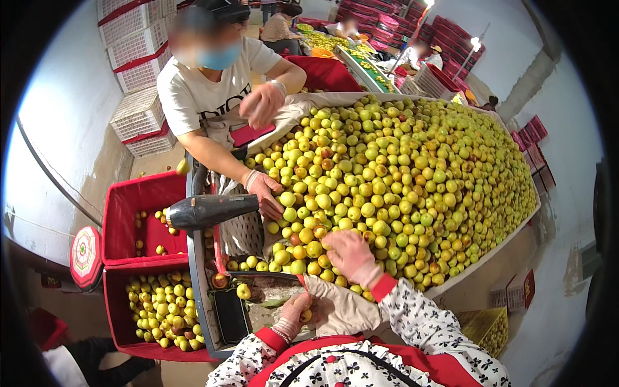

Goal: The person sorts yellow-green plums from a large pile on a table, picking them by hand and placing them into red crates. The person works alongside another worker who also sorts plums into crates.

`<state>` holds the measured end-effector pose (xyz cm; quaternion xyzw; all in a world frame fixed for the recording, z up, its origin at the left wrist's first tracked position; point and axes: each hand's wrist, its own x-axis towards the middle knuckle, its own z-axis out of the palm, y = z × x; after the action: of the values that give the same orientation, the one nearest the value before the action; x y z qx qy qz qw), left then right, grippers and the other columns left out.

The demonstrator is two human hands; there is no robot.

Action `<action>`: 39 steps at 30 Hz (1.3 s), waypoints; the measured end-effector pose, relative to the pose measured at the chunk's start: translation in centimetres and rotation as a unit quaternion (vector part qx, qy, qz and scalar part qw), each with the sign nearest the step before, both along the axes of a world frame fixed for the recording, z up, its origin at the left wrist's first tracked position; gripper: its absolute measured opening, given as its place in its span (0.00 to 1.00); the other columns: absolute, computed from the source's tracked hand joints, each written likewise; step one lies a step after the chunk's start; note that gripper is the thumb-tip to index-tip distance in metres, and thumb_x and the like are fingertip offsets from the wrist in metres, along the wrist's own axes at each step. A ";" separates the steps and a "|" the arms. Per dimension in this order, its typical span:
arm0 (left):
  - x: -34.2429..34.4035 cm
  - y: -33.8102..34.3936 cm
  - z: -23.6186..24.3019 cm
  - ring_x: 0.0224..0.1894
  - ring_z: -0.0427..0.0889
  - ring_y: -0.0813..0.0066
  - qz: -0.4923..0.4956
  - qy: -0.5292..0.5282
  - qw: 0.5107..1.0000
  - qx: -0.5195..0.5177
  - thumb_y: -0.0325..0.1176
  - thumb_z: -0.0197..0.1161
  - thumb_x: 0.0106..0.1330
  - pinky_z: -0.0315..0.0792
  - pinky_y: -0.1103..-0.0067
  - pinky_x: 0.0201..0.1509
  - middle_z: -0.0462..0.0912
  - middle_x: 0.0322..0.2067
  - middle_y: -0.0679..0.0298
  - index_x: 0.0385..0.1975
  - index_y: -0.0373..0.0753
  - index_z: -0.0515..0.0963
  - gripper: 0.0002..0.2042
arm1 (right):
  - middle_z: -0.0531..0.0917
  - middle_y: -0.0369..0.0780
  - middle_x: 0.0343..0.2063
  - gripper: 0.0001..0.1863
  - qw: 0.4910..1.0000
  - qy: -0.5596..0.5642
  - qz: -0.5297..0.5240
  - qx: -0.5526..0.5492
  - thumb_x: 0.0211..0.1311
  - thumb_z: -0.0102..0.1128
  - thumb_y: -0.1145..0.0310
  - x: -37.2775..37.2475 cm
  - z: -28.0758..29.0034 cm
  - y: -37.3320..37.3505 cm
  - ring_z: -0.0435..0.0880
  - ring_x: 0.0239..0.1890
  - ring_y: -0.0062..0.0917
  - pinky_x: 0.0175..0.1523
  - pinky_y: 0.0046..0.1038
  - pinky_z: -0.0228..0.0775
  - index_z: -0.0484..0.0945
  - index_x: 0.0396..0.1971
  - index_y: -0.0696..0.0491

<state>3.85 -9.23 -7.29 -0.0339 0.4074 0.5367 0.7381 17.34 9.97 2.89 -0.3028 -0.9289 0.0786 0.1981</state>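
Note:
A big sloping heap of yellow-green jujubes (400, 174), some blotched brown, fills the cloth-lined table. My right hand (351, 255), in a thin pink glove, is at its near edge with fingers curled down among the fruit; whatever they hold is hidden. Lower down, my gloved left hand (294, 312) is closed around one jujube (306, 316), which partly shows below the fingers. Beside that hand lie a beige cloth flap (342, 303) and a single jujube (244, 291) on the table's bare strip.
Across the table, a co-worker's gloved hand (264, 192) touches the heap; their other hand (262, 104) is raised. A black tapered nozzle (209, 211) juts over the table's left edge. Two red-lined crates (111, 226) stand left, the nearer holding many jujubes. One jujube (182, 167) hangs in mid-air above the farther crate.

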 end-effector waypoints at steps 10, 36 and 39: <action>-2.7 -0.4 4.3 0.46 0.80 0.63 0.151 -0.149 0.977 0.029 0.53 0.69 0.61 0.82 0.58 0.45 0.81 0.41 0.62 0.33 0.41 0.81 0.19 | 0.79 0.39 0.46 0.11 0.984 -0.143 -0.045 -0.099 0.62 0.60 0.59 -6.7 -2.4 7.3 0.83 0.45 0.40 0.54 0.39 0.76 0.81 0.42 0.43; -12.4 -0.4 7.0 0.46 0.79 0.54 0.310 -0.267 0.887 0.214 0.50 0.63 0.68 0.84 0.67 0.37 0.78 0.47 0.58 0.55 0.52 0.73 0.20 | 0.85 0.43 0.40 0.13 0.982 0.099 0.006 -0.161 0.60 0.64 0.63 -1.2 -0.6 -7.8 0.80 0.47 0.43 0.54 0.39 0.73 0.82 0.41 0.53; -18.0 -2.1 8.3 0.46 0.80 0.55 0.408 -0.230 0.841 0.269 0.50 0.60 0.69 0.84 0.66 0.39 0.79 0.46 0.57 0.49 0.50 0.76 0.16 | 0.84 0.42 0.38 0.10 0.985 0.084 0.012 -0.151 0.56 0.65 0.69 -0.5 -2.4 -8.6 0.80 0.46 0.42 0.53 0.40 0.73 0.82 0.38 0.53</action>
<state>-14.14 -11.33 1.01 -0.1196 0.0145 0.8549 0.5047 16.83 1.41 0.49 -0.3102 -0.8902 0.2455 0.2259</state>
